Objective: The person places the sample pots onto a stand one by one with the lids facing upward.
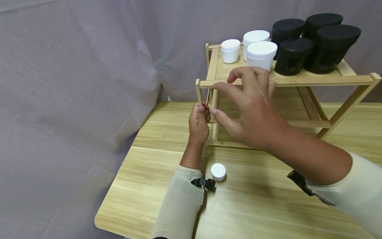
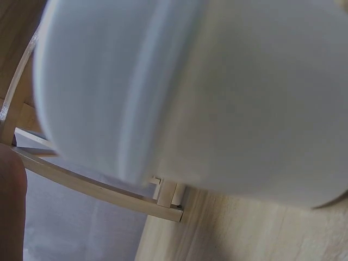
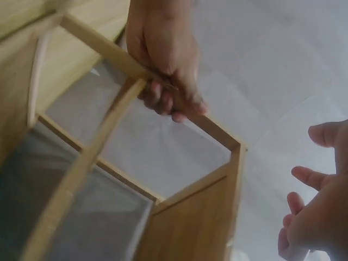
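A two-tier wooden rack (image 1: 298,80) stands on the table. My left hand (image 1: 199,124) grips its front left post (image 1: 199,92), fingers wrapped round the wood. The right wrist view also shows that left hand (image 3: 166,51) holding the post. Before the upper shelf hovers my right hand (image 1: 253,106), thumb and fingers spread and bent, with nothing between them. At the right of the right wrist view the same right hand (image 3: 321,201) appears apart from the rack. A small white lidded jar (image 1: 218,172) sits by my left wrist; this white jar (image 2: 255,103) looms large and blurred in the left wrist view.
On the upper shelf are white lidded jars, the smallest jar (image 1: 230,51) at the left, and several black lidded tubs (image 1: 293,56) at the right. The wooden table (image 1: 134,186) ends at the left beside a grey cloth backdrop (image 1: 74,99).
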The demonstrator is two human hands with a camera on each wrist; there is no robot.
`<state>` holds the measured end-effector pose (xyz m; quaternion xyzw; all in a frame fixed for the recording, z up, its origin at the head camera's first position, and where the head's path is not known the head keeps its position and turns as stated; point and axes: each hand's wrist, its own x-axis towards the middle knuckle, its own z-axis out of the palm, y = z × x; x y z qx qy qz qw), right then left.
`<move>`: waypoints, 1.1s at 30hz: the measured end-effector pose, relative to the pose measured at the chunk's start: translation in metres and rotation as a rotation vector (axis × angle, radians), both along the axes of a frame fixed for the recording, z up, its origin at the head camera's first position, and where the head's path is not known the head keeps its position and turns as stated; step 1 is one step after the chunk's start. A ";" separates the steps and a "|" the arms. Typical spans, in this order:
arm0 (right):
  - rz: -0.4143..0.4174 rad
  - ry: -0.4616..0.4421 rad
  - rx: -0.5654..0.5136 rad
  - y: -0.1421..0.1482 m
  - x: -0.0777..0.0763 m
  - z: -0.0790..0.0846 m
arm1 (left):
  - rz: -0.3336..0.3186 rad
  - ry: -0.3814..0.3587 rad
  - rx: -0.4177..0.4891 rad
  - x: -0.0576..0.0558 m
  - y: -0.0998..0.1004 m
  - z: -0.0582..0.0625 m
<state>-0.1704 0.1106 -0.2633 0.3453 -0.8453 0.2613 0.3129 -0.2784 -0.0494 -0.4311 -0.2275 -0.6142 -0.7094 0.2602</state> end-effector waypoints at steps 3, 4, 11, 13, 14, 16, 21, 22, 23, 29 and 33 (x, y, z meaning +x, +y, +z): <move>0.015 -0.054 -0.030 0.008 0.002 -0.010 | -0.007 -0.010 -0.005 0.000 0.001 0.001; 0.023 -0.072 -0.043 0.011 0.002 -0.013 | -0.009 -0.013 -0.006 0.000 0.001 0.000; 0.067 -0.133 -0.145 0.027 0.005 -0.041 | -0.014 -0.020 -0.009 -0.002 0.000 0.000; 0.076 -0.146 -0.168 0.028 0.006 -0.050 | -0.012 -0.020 -0.011 -0.001 -0.001 0.001; 0.079 -0.156 -0.183 0.028 0.007 -0.054 | -0.013 -0.021 -0.010 -0.001 -0.001 0.002; 0.078 -0.174 -0.206 0.029 0.008 -0.063 | -0.018 -0.025 -0.005 -0.001 -0.001 0.002; 0.066 -0.232 -0.238 0.030 0.009 -0.080 | -0.019 -0.023 -0.004 -0.002 0.000 0.000; 0.067 -0.246 -0.241 0.031 0.010 -0.083 | -0.018 -0.022 -0.004 -0.001 0.000 0.000; 0.068 -0.260 -0.241 0.031 0.010 -0.086 | -0.015 -0.022 -0.006 -0.001 0.001 0.000; 0.086 -0.327 -0.228 0.034 0.011 -0.104 | -0.015 -0.021 -0.013 -0.001 0.001 0.002; 0.105 -0.366 -0.192 0.033 0.011 -0.115 | -0.007 -0.021 -0.017 0.000 0.000 0.002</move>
